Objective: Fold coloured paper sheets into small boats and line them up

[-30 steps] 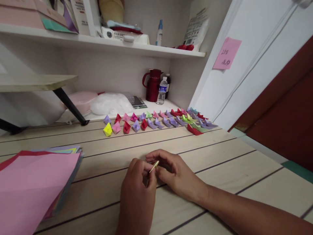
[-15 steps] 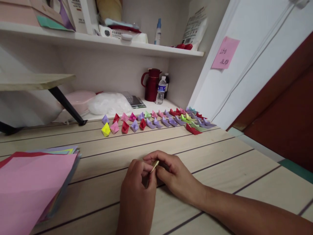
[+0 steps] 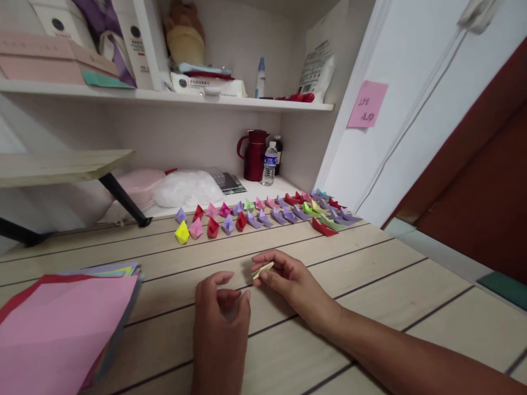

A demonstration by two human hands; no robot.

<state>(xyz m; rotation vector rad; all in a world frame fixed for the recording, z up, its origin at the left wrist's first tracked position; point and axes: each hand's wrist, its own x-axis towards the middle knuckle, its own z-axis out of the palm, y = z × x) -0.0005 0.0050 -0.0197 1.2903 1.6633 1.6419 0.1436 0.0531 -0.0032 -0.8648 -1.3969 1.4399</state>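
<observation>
1. Right hand has a yellowish folded paper pinched over mid-scene table.
2. Left hand is half-curled, gripping nothing, just left of it.
3. Paper boats are lined up far side.

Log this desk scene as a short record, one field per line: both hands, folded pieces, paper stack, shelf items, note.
left hand: open, thumb and fingers apart
right hand: pinching a pale-yellow folded paper
folded pieces: colourful paper boats in rows along the back of the table
stack: coloured sheets, pink sheet on top, at the left
lower shelf: dark red jug, clear bottle
note: pink note at the right
</observation>
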